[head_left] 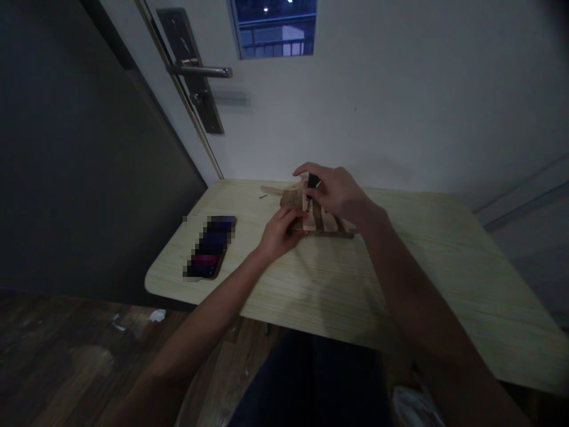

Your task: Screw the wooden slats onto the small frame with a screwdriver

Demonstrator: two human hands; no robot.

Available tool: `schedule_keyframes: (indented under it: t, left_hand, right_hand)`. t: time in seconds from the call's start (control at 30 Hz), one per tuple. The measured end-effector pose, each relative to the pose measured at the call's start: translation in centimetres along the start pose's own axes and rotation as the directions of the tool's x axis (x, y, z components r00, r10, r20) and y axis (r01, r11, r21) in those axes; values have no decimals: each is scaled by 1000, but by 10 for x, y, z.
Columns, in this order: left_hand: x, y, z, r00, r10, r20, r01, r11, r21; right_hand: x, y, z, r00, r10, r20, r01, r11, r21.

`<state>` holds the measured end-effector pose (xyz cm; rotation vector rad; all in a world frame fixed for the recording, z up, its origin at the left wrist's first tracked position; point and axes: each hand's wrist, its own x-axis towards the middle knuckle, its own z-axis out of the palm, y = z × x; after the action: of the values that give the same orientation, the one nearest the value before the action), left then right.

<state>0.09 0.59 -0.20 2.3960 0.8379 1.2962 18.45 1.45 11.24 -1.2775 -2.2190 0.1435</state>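
Head view: a small wooden assembly (320, 219) of pale slats crossed by darker strips lies on the table (400, 279), right of the phone (210, 248). Left hand (281, 232), arm extended, grips the assembly's left edge. Right hand (334, 191) arches over it, fingers curled around a dark upright tool (312, 181) pressed onto the wood

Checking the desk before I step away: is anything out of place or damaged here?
Little stands out. A small dark piece lies loose on the table beside the wooden assembly that the left hand and right hand hold. The phone lies near the table's left edge. Paper scraps litter the floor.
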Motion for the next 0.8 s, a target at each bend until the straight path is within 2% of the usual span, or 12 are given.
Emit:
schedule_keyframes:
  t: [0.13,0.23,0.37,0.57,0.8]
  left_hand:
    - [0,-2,1,999,29,-20,-28,1000,7]
    - [0,-1,1,999,38,-20,-38,999,8]
    - [0,-1,1,1000,22,-7,-22,1000,7]
    - [0,-3,1,1000,17,-8,-17,1000,10]
    - [0,0,0,1000,19,-11,-19,1000,13]
  right_hand:
    - [1,3,5,998,52,-47,-53,998,-25]
    - [1,1,6,994,91,-56,-97,989,-107]
    - [0,-8,0,985,169,-18,-170,966,-195]
    - [-4,-9,-6,990,137,35,-131,982,-137]
    - [0,-6,-1,988,145,-51,-150,978,-143]
